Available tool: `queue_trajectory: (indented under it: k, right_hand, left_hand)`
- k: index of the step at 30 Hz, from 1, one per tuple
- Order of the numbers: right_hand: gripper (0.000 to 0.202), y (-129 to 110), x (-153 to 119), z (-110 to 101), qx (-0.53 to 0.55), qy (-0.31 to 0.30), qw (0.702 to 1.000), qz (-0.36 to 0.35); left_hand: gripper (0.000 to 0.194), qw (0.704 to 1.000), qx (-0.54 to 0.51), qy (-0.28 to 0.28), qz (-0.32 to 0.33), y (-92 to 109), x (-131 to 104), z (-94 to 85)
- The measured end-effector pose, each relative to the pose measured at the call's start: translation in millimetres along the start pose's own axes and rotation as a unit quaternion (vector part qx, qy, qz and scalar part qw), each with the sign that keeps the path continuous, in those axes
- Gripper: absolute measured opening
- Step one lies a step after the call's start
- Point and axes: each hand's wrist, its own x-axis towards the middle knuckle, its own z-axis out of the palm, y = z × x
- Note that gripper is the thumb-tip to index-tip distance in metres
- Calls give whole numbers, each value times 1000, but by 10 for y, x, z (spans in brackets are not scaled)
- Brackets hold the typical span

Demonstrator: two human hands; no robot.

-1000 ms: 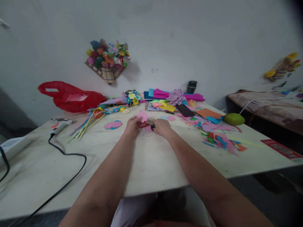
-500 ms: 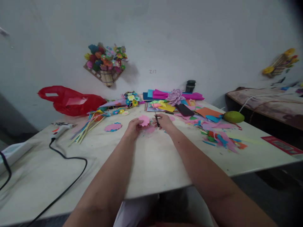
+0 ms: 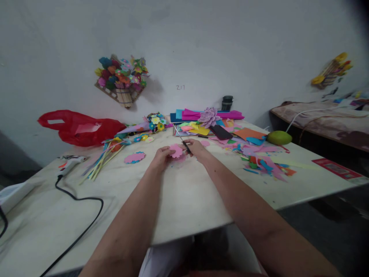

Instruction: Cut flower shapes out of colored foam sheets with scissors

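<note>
Near the middle of the table, my left hand (image 3: pixel 162 156) pinches a pink scalloped paper piece (image 3: pixel 175 151) by its left side. Just to the right, my right hand (image 3: pixel 196 149) is closed round the black handles of a pair of scissors (image 3: pixel 186 146). The blades point up and to the left, beyond the pink piece and apart from my left fingers. Small pink scraps lie under the hands. A pink and blue scalloped piece (image 3: pixel 135 157) rests on the table to the left of my left hand.
A glue gun (image 3: pixel 70 165) with a black cord and a red plastic bag (image 3: pixel 82 128) are at left. Along the back lie coloured sheets, a purple flower (image 3: pixel 209 117) and a dark phone (image 3: pixel 221 132). Paper scraps (image 3: pixel 266 166) and a green fruit (image 3: pixel 279 137) are at right.
The scissors have tilted further left, and the pink piece has turned a little in my left hand. The whole view has shifted slightly.
</note>
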Motion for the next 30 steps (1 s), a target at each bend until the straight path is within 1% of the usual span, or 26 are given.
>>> queue_trajectory:
  k: [3, 11, 15, 21, 26, 30]
  right_hand:
    - [30, 5, -13, 24, 8, -2, 1000, -6]
    - [36, -6, -60, 119, 42, 33, 998, -21]
    - [36, 18, -51, 160, 58, 49, 996, -38]
    - [34, 57, -28, 217, 66, 36, 996, -40]
    - [34, 36, -52, 211, 64, 15, 997, -43]
    - [30, -22, -86, 168, 47, 15, 998, -30]
  left_hand:
    - [14, 1000, 2, -3, -1, -7, 0, 6]
    - [28, 1000, -5, 23, 8, -38, 16, 34]
    - [28, 1000, -21, 20, -2, -34, 12, 60]
    - [26, 998, -47, 33, 12, -29, 1, 62]
    - [28, 997, -69, 33, 26, -23, 13, 52]
    - [32, 997, -46, 48, 46, -25, 18, 30]
